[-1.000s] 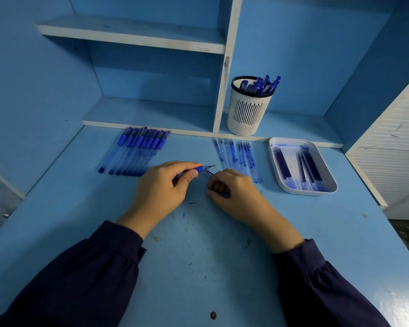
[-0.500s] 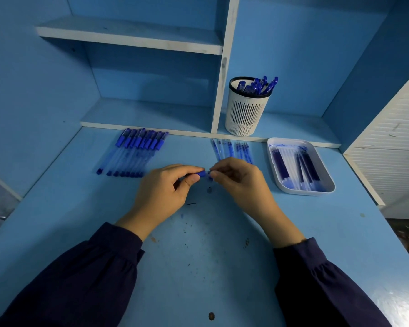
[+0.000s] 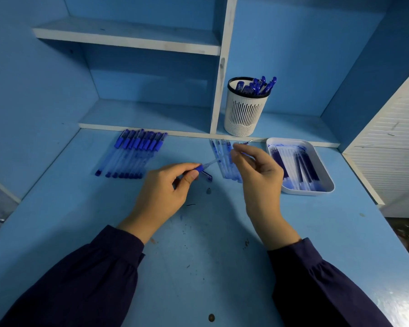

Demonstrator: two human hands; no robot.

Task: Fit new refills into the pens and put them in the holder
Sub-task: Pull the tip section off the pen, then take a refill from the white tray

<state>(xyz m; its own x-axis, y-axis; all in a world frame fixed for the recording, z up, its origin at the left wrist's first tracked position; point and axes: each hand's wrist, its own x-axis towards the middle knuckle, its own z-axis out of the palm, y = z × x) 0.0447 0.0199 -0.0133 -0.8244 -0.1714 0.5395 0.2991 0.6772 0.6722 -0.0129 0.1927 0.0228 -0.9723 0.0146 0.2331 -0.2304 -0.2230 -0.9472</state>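
Observation:
My left hand (image 3: 165, 192) grips a pen barrel (image 3: 200, 168) by its blue end, pointing up and to the right. My right hand (image 3: 257, 178) pinches a thin refill (image 3: 247, 142) whose metal tip pokes past the fingertips. A clear length (image 3: 210, 162) shows between barrel and fingers; whether it is still in the barrel I cannot tell. A blue cap (image 3: 207, 175) and a small grey nib piece (image 3: 208, 191) lie below the barrel. The white slotted holder (image 3: 244, 114) on the low shelf holds several blue pens.
A row of several capped pens (image 3: 132, 154) lies at the back left of the desk. Several loose refills (image 3: 223, 159) lie in a row behind my right hand. A white tray (image 3: 326, 187) with more refills sits on the right. Shelf edge and divider stand behind.
My right hand rose from the desk, met the pen's end at my left hand, then drew away up and to the right with the refill. The left hand barely moved.

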